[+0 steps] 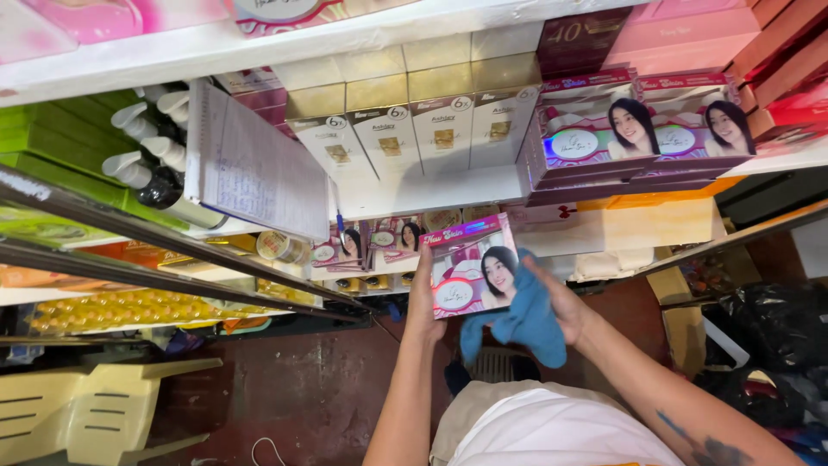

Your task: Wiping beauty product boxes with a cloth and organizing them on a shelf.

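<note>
Right now the person is holding a pink cosmetic gift box (470, 267) out in front of the shelves, and the wiping of it looks to be in progress rather than finished. The left hand (423, 298) is gripping the box along its left edge, fingers closed around the side. The right hand (556, 298) is pressing a blue cloth (526, 324) against the box's right side, fingers curled over the cloth so that it is bunching and hanging down below the box. The box is sitting in the air between both hands, just in front of the lower shelf (448, 194), tilted slightly.

Behind it, more boxes of the same pink kind (638, 129) are standing on the upper right shelf, and a few smaller ones (371, 246) are sitting far left of the held box. A row of white and gold cartons (414, 129) is filling the middle shelf, beside a spiral notebook (254, 164) leaning at the left. Whether any of those have already been wiped is hard to tell from this angle; none looks visibly dusty or clean. As a judgement, one box is being handled and many others are waiting on the shelves.
</note>
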